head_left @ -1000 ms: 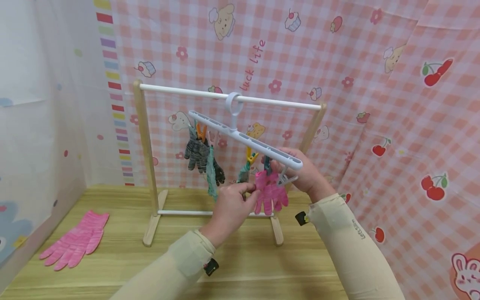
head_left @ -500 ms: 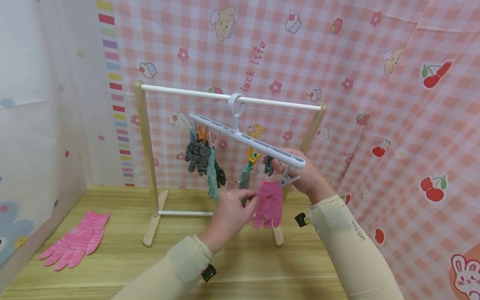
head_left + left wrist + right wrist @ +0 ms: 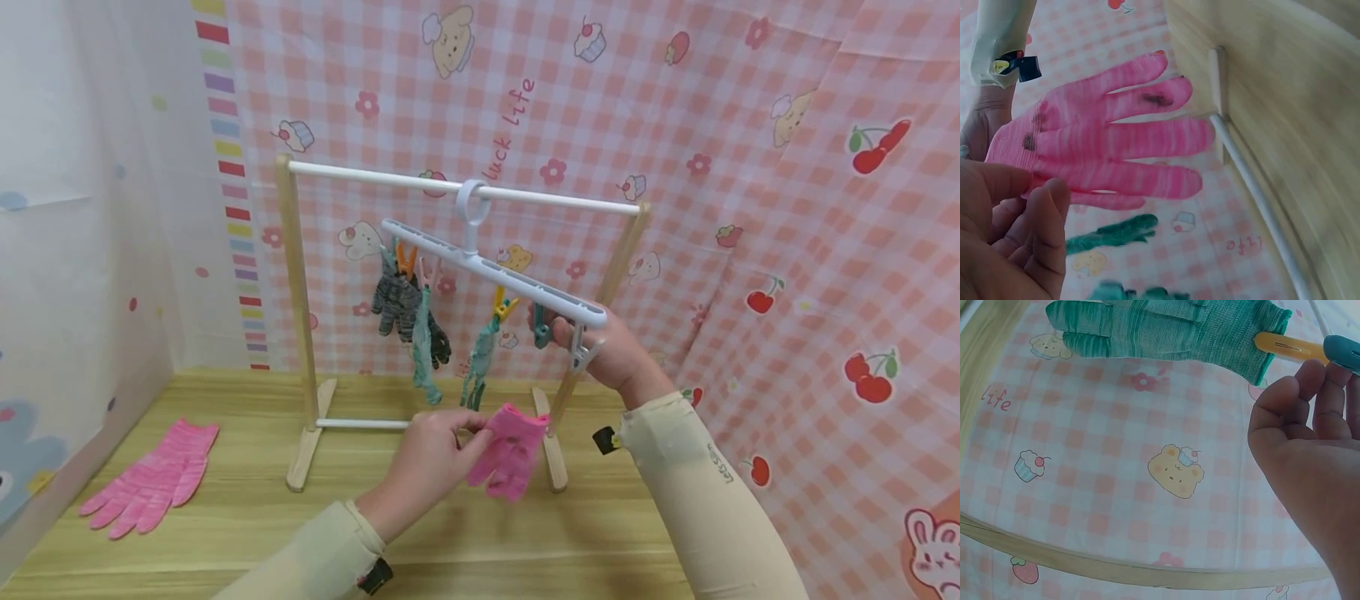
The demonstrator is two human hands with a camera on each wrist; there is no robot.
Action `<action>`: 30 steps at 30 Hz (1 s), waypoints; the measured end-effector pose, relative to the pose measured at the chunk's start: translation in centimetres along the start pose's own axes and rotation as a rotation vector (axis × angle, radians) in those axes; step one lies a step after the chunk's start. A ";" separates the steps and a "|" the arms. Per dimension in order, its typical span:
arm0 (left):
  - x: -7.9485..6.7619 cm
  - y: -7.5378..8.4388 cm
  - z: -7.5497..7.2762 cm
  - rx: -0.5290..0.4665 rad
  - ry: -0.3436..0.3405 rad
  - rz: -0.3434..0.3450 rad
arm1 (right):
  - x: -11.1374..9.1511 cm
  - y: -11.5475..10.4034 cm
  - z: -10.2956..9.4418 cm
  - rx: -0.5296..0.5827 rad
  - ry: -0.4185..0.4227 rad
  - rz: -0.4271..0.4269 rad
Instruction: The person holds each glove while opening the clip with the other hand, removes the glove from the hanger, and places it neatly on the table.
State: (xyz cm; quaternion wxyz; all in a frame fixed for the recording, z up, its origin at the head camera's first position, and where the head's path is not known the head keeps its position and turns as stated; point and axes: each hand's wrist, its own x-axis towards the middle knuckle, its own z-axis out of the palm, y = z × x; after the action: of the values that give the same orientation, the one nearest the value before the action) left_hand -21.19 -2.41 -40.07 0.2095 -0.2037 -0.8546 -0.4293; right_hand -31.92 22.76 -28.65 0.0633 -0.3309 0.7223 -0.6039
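My left hand (image 3: pixel 423 458) pinches the cuff edge of a pink knit glove (image 3: pixel 512 457) below the hanger. Dark smudges mark that glove's cuff and one finger in the left wrist view, where its fingers point away from the hand. At the right end of the white hanger (image 3: pixel 528 289), my right hand (image 3: pixel 621 354) has its curled fingers on a teal clothespin (image 3: pixel 1342 352). No glove hangs from that clothespin. Beside it, a yellow clothespin (image 3: pixel 502 306) holds a green glove (image 3: pixel 1166 328). A pale clip (image 3: pixel 585 354) dangles at the hanger's end, by the right hand.
The hanger hooks over the white rod (image 3: pixel 360 177) of a wooden-legged rack. Orange (image 3: pixel 406 260) and pink clothespins (image 3: pixel 428 271) hang farther left, with a grey glove (image 3: pixel 396 300) and another green glove (image 3: pixel 422 342). A second pink glove (image 3: pixel 153 479) lies on the table's left.
The stained pink glove has come away from beneath the teal clothespin and moved down and left with my left hand. My right hand stays at the hanger's right end.
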 end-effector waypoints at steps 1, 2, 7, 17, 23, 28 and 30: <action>-0.4 -0.2 -0.3 0.023 -0.010 -0.006 | 0.0 0.1 0.0 0.031 -0.008 0.002; -0.8 -0.5 -0.6 0.046 -0.020 -0.017 | 0.0 0.1 0.0 0.049 -0.011 -0.001; -3.1 -2.0 -2.5 0.132 -0.062 -0.113 | 0.1 0.4 -0.1 0.098 -0.029 -0.024; -7.0 -7.3 -7.6 0.210 -0.155 -0.327 | 0.1 0.9 -0.2 0.125 -0.085 -0.037; -8.9 -12.1 -10.9 0.319 -0.210 -0.405 | 0.0 1.3 -0.2 0.039 -0.076 -0.050; -9.2 -15.8 -13.8 0.401 -0.235 -0.453 | -0.9 1.6 -0.3 -0.050 -0.008 0.006; -9.1 -17.1 -15.0 0.425 -0.245 -0.476 | -1.3 1.8 -0.3 -0.086 0.030 0.059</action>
State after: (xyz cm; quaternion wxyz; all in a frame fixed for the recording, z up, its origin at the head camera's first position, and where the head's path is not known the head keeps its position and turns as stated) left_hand -19.94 -25.61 -47.84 0.0369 -0.0004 -0.9674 -0.2507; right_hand -31.81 23.86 -30.62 0.0557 -0.3028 0.7578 -0.5752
